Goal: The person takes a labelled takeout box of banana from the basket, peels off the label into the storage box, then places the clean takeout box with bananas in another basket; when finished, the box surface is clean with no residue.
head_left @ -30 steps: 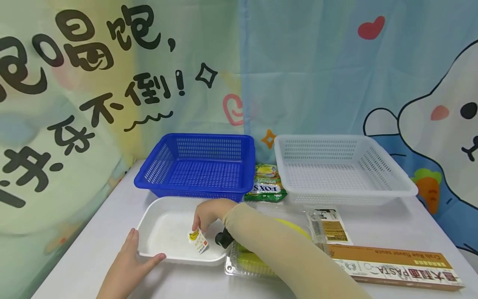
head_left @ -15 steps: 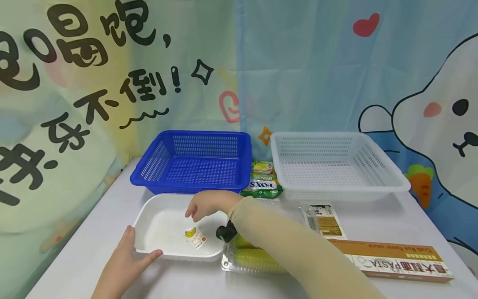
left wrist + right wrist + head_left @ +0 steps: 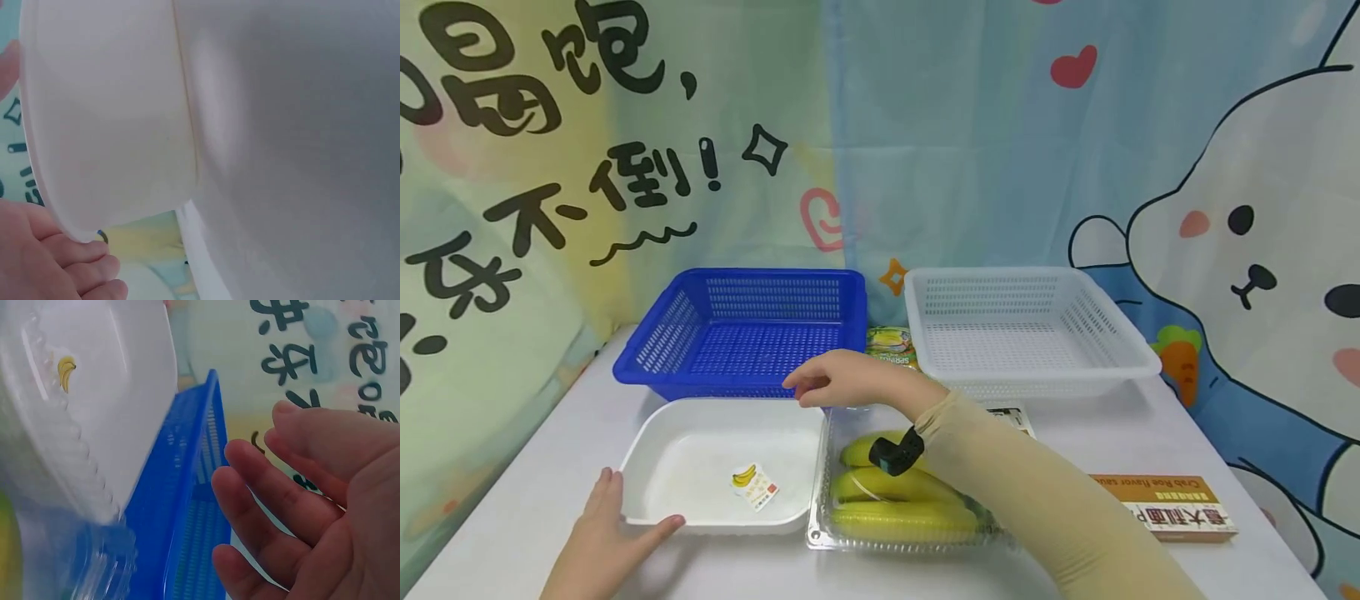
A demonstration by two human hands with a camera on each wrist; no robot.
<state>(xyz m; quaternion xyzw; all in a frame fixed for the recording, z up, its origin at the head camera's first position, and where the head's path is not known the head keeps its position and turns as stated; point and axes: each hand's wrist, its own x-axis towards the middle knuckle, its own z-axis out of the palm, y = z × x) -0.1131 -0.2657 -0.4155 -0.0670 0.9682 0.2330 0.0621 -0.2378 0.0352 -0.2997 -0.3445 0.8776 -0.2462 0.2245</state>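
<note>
A white tray (image 3: 688,458) lies on the table with a small banana-picture card (image 3: 754,487) flat inside it. My left hand (image 3: 606,537) rests at the tray's left front corner, thumb and fingers spread. In the left wrist view, its fingers (image 3: 84,262) touch the tray rim. Over the tray's back right corner, in front of the blue basket (image 3: 647,375), hovers my right hand (image 3: 857,385). The right wrist view shows its fingers (image 3: 275,487) loosely bent, with nothing held. Below that forearm, a clear plastic box (image 3: 817,521) contains yellow bananas (image 3: 895,486), partly hidden by the sleeve.
A white basket (image 3: 1033,375) stands at the back right. Between the baskets lies a green-yellow packet (image 3: 891,342), partly covered by the right hand. A long pasta box (image 3: 1176,510) lies at right, and a flat packet (image 3: 1011,417) shows behind the sleeve.
My right hand has let go of the banana card, which now lies in the tray, then lifted away back and to the right. My left hand stays at the tray corner.
</note>
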